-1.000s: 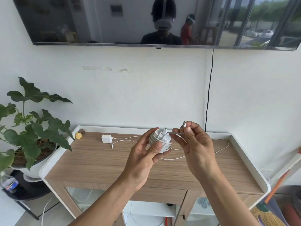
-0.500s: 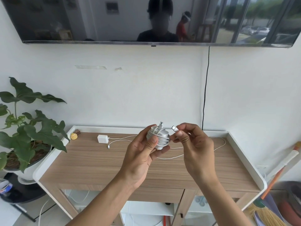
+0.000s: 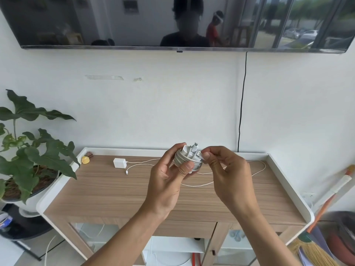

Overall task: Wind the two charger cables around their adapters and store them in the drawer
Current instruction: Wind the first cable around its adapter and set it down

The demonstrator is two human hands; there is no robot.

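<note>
My left hand (image 3: 167, 176) grips a white adapter (image 3: 189, 156) with its white cable wound around it in several turns, held up above the wooden cabinet top (image 3: 119, 191). My right hand (image 3: 227, 174) pinches the cable's plug end against the adapter's right side. A second white adapter (image 3: 119, 163) lies at the back of the cabinet top. Its loose white cable (image 3: 257, 171) trails right across the wood and loops back behind my hands. The drawer front (image 3: 184, 228) below the top is closed.
A potted plant (image 3: 32, 150) stands left of the cabinet. A small yellow object (image 3: 85, 159) sits in the back left corner. A wall TV (image 3: 172, 22) hangs above, with a black cord (image 3: 242, 104) running down. A broom (image 3: 315, 246) leans at the right.
My right hand has brought the plug end down from above the adapter and pressed it against the wound coil. The camera has tilted slightly.
</note>
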